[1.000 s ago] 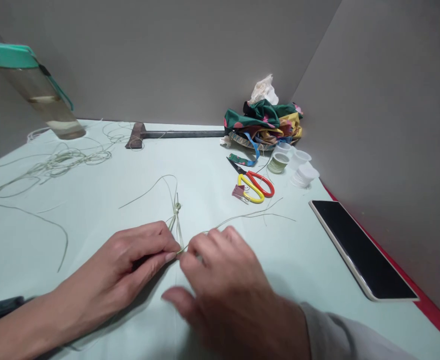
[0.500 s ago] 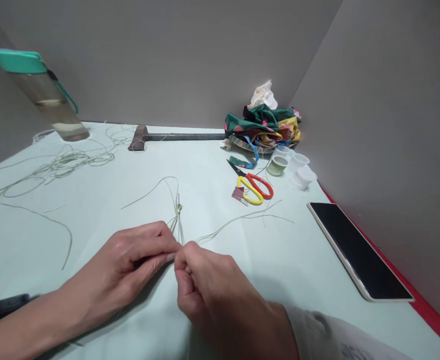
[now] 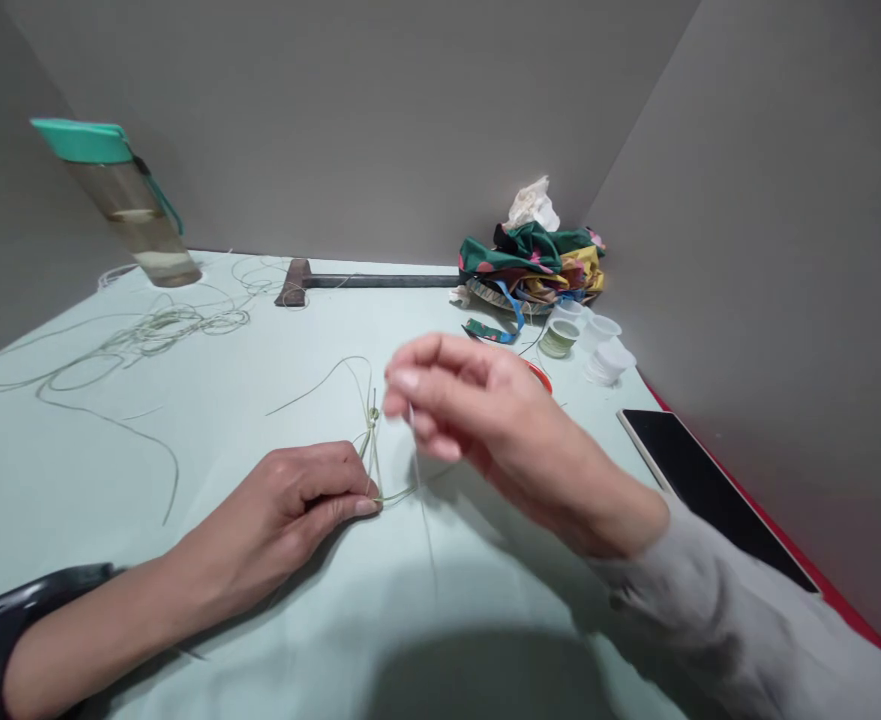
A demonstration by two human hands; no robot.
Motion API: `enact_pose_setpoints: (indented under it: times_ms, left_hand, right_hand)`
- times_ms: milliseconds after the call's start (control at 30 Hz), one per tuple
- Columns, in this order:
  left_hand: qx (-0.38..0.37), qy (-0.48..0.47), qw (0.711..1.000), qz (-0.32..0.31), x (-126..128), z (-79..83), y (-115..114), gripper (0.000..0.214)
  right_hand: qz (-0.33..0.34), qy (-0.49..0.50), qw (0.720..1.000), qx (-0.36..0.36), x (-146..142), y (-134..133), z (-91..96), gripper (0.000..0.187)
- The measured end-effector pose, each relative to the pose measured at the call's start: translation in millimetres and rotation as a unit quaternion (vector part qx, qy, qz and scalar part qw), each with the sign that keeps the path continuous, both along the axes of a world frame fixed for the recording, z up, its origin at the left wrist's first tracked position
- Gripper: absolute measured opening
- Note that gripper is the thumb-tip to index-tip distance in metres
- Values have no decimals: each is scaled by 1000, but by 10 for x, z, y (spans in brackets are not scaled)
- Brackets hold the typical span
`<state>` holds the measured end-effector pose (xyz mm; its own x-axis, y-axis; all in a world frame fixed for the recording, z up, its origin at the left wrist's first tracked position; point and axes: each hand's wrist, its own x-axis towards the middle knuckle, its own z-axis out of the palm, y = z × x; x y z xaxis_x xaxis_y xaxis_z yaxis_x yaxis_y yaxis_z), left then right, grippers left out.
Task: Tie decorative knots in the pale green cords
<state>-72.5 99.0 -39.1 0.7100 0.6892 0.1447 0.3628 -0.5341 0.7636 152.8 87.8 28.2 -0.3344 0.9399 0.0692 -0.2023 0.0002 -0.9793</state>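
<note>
My left hand rests on the table with thumb and forefinger pinched on thin pale green cords. These cords run up to a small knot; a loose end curves off to the left and others trail right under my other hand. My right hand is raised above the table to the right of the knot. Thumb and fingertips are closed on a thin pale thread, which hangs down with its lower end blurred. Scissors lie behind this hand, only part of the red handle showing.
A tangle of green cord lies left, below a bottle with a teal lid. A hammer lies at the back beside bunched patterned cloth. Thread spools and a phone are on the right.
My right hand has lifted away from my left hand, up and to the right, bringing a thin thread along and covering most of the scissors. My left hand keeps its pinch; the view has shifted slightly.
</note>
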Motion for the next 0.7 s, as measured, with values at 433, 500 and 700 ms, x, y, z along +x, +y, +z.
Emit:
enact_pose_setpoints:
  times_ms: [433, 500, 700]
  left_hand:
    - [-130, -27, 989, 66, -7, -13, 49, 32]
    - [-130, -28, 989, 70, -5, -8, 51, 32]
    - [-116, -28, 990, 71, 24, 48, 47, 29]
  right_hand:
    - [-36, -408, 792, 453, 38, -264, -568, 35]
    - [-24, -446, 770, 457, 5, -268, -647, 27]
    - [-78, -446, 750, 482, -64, -145, -795, 21]
